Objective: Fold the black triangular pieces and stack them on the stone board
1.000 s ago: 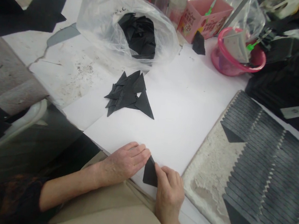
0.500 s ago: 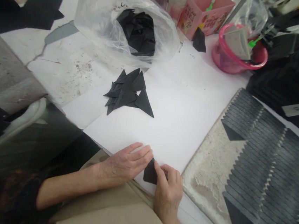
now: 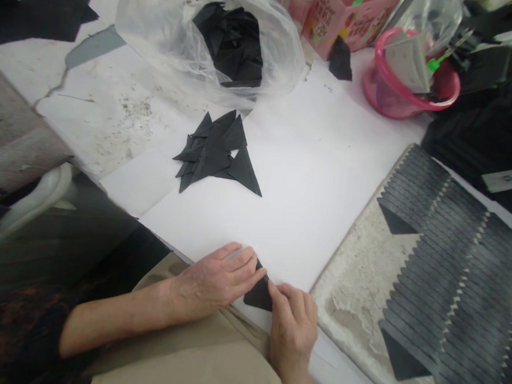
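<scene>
A small black paper piece (image 3: 258, 293) lies at the near edge of the white sheet (image 3: 311, 185). My left hand (image 3: 215, 279) lies flat with its fingers stretched out, the fingertips pressing on the piece's left edge. My right hand (image 3: 292, 328) pinches the piece's right side with fingers curled. A pile of black folded triangles (image 3: 217, 152) rests on the sheet farther away.
A clear plastic bag (image 3: 162, 32) with black paper scraps (image 3: 232, 42) sits at the back. A pink box (image 3: 345, 13) and pink bowl (image 3: 405, 95) stand at the back right. Rows of overlapping black folded pieces (image 3: 457, 266) cover a board at the right.
The black piece has shrunk in visible area as both hands closed in on it; my left fingertips slid right onto it. The camera shifted slightly.
</scene>
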Demonstrator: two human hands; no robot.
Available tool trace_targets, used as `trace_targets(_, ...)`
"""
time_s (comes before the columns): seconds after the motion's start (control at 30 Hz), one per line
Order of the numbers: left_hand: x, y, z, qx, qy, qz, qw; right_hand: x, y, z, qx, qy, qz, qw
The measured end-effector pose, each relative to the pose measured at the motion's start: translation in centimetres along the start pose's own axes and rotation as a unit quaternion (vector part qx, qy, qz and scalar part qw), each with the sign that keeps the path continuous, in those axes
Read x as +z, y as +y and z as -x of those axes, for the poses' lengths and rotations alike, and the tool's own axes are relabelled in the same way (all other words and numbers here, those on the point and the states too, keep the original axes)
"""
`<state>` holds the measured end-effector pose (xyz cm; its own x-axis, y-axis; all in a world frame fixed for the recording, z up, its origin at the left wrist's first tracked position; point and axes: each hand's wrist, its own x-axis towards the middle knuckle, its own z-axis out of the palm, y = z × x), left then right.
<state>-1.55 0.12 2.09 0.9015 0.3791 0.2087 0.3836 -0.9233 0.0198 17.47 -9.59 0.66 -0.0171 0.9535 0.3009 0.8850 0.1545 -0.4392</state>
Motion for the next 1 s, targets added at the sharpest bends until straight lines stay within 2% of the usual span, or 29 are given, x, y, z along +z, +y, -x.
trace_targets(0.2, 0.4, 0.7, -0.4, 0.023, 0.017, 0.003, 1.000, -0.4, -0.1, 0.0, -0.002, -0.010, 0.015, 1.000)
trace_targets(0.4, 0.2, 1.0, -0.6, 0.022, 0.006, 0.013, 1.000, -1.1, 0.6, 0.8, 0.022, -0.011, 0.001, 1.000)
trace_targets(0.53, 0.2, 1.2, -0.7, 0.017, -0.001, 0.019, 1.000, -1.3, 1.2, 1.4, 0.005, -0.019, -0.012, 1.000)
trace_targets(0.7, 0.2, 1.6, -1.0, 0.010, 0.000, 0.010, 1.000, -1.8, 1.0, 1.6, -0.010, -0.024, 0.032, 0.999)
trace_targets(0.9, 0.3, 2.1, -1.5, 0.040, 0.008, 0.038, 0.998, -1.9, 0.5, 1.4, 0.008, -0.018, 0.048, 0.999)
trace_targets(1.0, 0.4, 2.3, -1.5, 0.033, 0.007, 0.032, 0.999, -2.1, 0.8, 1.6, 0.020, -0.020, 0.032, 0.999)
